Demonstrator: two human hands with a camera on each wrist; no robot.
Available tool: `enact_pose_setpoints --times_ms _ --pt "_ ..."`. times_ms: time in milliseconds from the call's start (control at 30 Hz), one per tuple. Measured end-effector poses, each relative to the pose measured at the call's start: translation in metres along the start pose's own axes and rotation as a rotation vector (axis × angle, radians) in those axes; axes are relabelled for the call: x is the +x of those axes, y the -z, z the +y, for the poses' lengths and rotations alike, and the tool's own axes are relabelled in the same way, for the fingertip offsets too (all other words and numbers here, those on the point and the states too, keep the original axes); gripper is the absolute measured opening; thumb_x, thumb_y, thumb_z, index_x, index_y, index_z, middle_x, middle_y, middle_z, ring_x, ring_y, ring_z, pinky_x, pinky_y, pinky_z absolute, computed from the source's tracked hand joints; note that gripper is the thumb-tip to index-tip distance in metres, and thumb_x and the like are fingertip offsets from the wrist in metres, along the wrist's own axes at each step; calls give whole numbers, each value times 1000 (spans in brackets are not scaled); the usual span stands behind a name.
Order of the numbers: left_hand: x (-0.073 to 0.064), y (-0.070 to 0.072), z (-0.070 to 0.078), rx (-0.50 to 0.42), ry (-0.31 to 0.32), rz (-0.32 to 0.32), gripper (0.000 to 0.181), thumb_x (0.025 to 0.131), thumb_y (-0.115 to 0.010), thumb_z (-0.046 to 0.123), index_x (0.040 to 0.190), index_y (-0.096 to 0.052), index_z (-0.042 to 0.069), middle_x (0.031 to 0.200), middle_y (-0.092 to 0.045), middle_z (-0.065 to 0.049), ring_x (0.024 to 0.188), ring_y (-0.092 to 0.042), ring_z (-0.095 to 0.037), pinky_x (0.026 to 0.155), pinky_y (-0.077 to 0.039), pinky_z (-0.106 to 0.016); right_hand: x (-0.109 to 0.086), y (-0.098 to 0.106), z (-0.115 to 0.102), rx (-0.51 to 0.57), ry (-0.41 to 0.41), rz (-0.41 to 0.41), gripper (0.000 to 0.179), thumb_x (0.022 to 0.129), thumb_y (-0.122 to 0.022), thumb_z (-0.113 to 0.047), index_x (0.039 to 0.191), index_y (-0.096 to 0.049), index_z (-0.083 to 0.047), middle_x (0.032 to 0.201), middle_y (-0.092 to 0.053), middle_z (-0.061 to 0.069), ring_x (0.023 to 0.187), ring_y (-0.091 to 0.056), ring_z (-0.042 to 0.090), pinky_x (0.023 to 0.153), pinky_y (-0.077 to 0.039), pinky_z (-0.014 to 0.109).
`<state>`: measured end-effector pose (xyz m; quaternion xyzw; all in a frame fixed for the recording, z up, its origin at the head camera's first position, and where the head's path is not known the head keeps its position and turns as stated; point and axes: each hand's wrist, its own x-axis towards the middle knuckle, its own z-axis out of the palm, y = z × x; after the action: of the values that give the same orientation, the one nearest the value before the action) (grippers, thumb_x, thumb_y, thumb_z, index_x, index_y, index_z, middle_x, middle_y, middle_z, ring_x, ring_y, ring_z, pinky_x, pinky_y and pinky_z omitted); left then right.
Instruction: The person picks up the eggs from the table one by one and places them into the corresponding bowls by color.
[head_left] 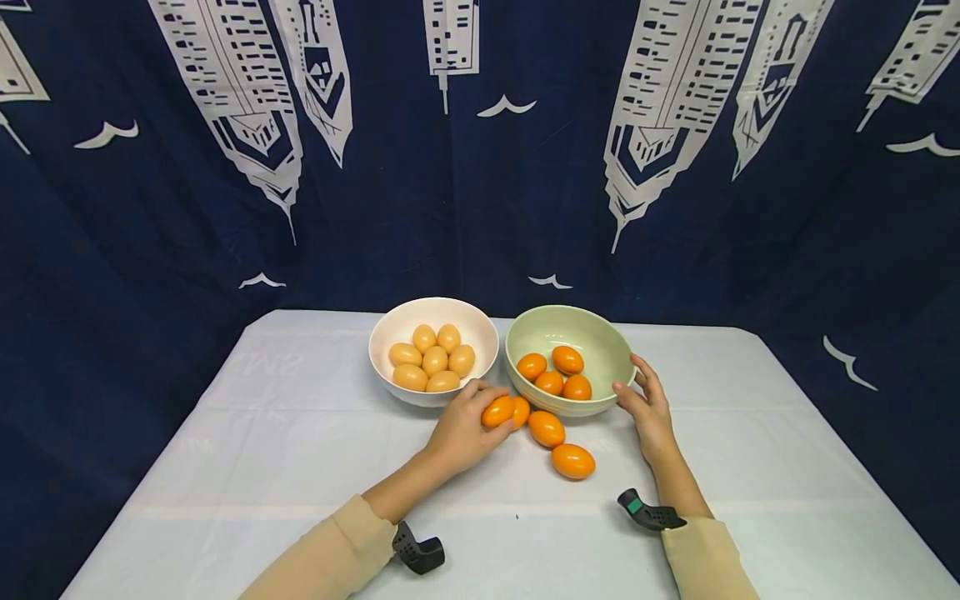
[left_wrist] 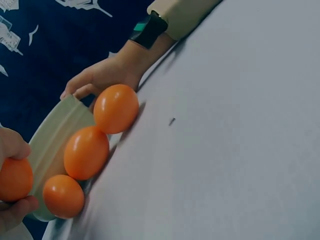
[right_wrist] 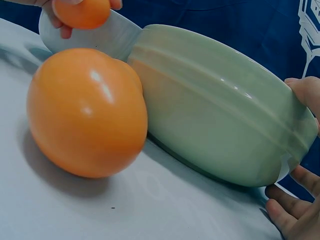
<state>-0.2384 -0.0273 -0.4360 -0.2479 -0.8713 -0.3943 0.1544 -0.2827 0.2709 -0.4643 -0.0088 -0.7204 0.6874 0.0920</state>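
Note:
Pinched between my left hand's (head_left: 459,429) thumb and fingers is an orange egg (head_left: 497,412), raised beside the green bowl (head_left: 603,354). Several orange eggs lie inside that bowl. My right hand (head_left: 651,408) grips the bowl's right side, thumb near the rim and fingers lower down in the right wrist view. Three more orange eggs rest on the table in front of the bowl: one partly hidden behind the held egg (left_wrist: 15,180), a middle egg (head_left: 547,429), and a nearest egg (head_left: 573,462).
A white bowl (head_left: 381,337) with several pale yellow eggs (head_left: 435,361) stands left of the green bowl. Both sit near the back of the white-covered table (head_left: 247,467). A dark blue curtain (head_left: 450,208) with white building prints hangs behind.

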Motion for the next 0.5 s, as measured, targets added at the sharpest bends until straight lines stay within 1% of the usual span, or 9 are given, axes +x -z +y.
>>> enact_pose_setpoints --times_ms 100,333,500 --pt "5 -1 4 -6 9 -18 43 84 -77 20 123 -65 6 115 -57 -6 103 -58 -21 90 -49 -37 0 1 1 0 2 0 65 98 -57 -15 155 -26 -16 153 -29 18 108 -48 8 82 -45 13" --pt "17 -2 11 -9 -31 -21 44 84 -76 22 124 -65 8 114 -56 -7 101 -59 -20 89 -50 -34 0 0 -1 -4 -3 -1 64 98 -57 -15 155 -26 -16 152 -30 17 110 -47 9 82 -45 13" --pt "25 -3 19 0 -35 -29 45 85 -75 24 126 -65 9 115 -57 -6 100 -59 -20 89 -49 -32 0 0 -1 -3 -7 -1 65 99 -57 -15 155 -25 -16 152 -30 16 111 -46 9 83 -45 13"
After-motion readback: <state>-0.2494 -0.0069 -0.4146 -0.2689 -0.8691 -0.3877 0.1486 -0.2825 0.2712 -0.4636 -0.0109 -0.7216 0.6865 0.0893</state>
